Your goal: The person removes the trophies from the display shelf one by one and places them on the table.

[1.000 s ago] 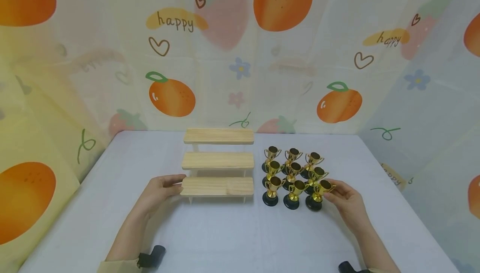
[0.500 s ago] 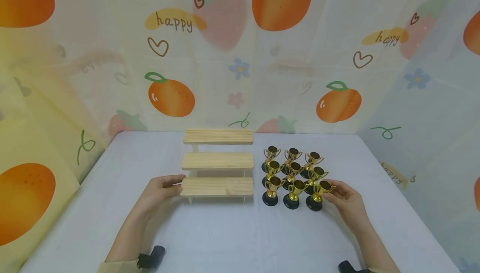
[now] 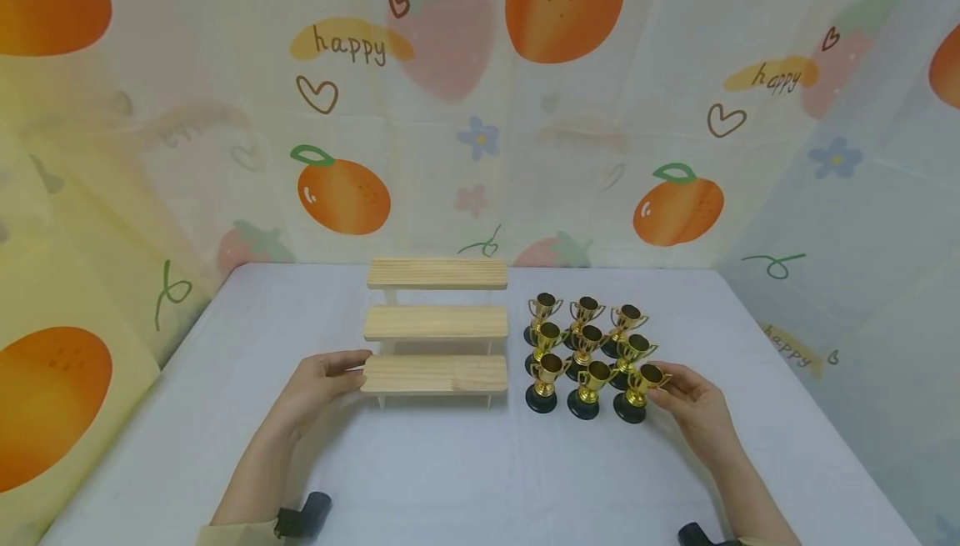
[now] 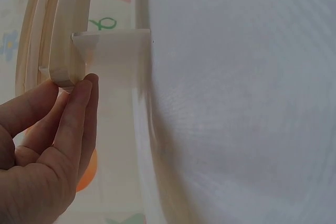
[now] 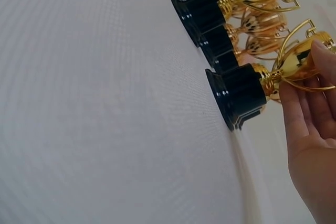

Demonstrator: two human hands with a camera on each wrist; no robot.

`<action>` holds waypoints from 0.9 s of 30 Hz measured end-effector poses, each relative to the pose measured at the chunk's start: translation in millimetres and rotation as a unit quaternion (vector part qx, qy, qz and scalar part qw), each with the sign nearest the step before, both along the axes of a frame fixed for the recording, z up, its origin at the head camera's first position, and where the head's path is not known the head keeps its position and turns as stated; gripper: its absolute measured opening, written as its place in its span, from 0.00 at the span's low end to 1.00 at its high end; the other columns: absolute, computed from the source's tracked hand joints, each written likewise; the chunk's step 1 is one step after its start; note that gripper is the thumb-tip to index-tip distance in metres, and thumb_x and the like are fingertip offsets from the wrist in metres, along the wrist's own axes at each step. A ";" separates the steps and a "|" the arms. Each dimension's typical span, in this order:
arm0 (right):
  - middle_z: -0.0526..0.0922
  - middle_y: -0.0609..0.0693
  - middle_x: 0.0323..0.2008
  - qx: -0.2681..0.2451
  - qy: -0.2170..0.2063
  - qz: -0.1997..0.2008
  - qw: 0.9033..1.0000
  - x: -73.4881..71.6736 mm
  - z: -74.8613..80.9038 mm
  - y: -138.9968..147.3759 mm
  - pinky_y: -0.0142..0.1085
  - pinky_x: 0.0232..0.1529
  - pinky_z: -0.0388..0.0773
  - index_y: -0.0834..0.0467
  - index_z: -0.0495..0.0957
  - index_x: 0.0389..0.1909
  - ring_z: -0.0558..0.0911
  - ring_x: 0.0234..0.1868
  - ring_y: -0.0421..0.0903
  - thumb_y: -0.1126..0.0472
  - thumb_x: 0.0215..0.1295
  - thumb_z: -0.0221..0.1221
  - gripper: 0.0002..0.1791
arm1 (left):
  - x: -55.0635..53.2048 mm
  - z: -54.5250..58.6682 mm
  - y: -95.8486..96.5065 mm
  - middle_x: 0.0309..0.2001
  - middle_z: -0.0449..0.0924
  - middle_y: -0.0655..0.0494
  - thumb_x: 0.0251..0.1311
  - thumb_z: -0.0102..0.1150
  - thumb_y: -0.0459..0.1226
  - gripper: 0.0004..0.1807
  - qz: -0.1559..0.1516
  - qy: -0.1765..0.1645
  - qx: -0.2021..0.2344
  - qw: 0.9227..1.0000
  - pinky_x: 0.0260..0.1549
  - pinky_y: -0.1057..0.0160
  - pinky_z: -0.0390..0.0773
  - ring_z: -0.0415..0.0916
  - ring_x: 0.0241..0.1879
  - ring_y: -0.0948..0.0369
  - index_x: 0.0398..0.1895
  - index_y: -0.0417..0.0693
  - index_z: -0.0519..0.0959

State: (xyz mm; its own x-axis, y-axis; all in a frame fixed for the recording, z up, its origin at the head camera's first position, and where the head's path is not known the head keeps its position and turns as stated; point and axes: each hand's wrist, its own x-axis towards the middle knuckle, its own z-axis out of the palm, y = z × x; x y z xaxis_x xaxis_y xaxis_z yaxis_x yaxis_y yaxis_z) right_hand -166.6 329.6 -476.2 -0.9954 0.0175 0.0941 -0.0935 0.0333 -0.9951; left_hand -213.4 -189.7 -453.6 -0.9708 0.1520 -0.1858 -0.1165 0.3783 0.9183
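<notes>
A three-tier wooden display stand (image 3: 435, 373) is left of centre on the white table, its board tops bare. My left hand (image 3: 311, 388) pinches the left end of the lowest board; the left wrist view shows thumb and fingertips on that board end (image 4: 67, 56). Right of the stand, small gold trophy cups on black bases stand upright in three rows. With thumb and fingers, my right hand (image 3: 693, 408) holds the cup of the front right trophy (image 3: 633, 392). In the right wrist view this trophy's base (image 5: 239, 95) appears at the cloth, beside other trophies (image 5: 202, 14).
White cloth covers the table (image 3: 420, 479). A fruit-patterned curtain (image 3: 555, 196) hangs behind it and along both sides. Two neighbouring trophies, the front middle one (image 3: 588, 388) and the one behind (image 3: 633, 353), stand close to the held trophy.
The front right trophy has shifted very slightly rightward in my right hand. My left hand and the stand keep their places.
</notes>
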 end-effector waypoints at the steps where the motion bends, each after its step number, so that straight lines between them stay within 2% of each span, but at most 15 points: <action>1: 0.85 0.32 0.46 -0.002 0.001 0.002 1.000 0.2 0.1 -0.1 0.23 0.46 0.80 0.54 0.80 0.52 0.83 0.47 0.29 0.73 0.63 0.60 0.19 | -0.1 0.0 0.2 0.67 0.71 0.35 0.65 0.58 0.33 0.27 0.001 0.001 -0.001 1.000 0.45 0.72 0.79 0.79 0.53 0.60 0.67 0.35 0.70; 16: 0.85 0.33 0.47 -0.020 0.020 0.026 0.999 0.5 -2.1 2.1 0.23 0.47 0.80 0.54 0.80 0.53 0.84 0.48 0.29 0.76 0.64 0.57 0.21 | -0.1 0.8 0.9 0.66 0.73 0.36 0.65 0.58 0.34 0.27 0.004 -0.004 -0.006 1.000 0.46 0.72 0.78 0.79 0.52 0.63 0.67 0.36 0.71; 21: 0.86 0.36 0.50 -0.054 0.060 0.042 0.996 -0.5 -3.8 5.5 0.24 0.48 0.80 0.55 0.79 0.55 0.84 0.50 0.31 0.79 0.64 0.54 0.23 | 0.4 1.8 1.4 0.67 0.72 0.36 0.65 0.58 0.34 0.27 0.004 0.000 -0.011 1.000 0.47 0.71 0.78 0.79 0.53 0.62 0.67 0.37 0.71; 27: 0.85 0.41 0.53 -0.098 0.120 0.067 0.986 -1.7 -1.7 6.9 0.24 0.55 0.78 0.61 0.78 0.57 0.82 0.55 0.33 0.82 0.65 0.48 0.24 | 0.2 0.9 1.4 0.67 0.71 0.35 0.65 0.57 0.33 0.26 0.003 0.000 -0.007 1.000 0.46 0.72 0.78 0.79 0.53 0.61 0.67 0.36 0.71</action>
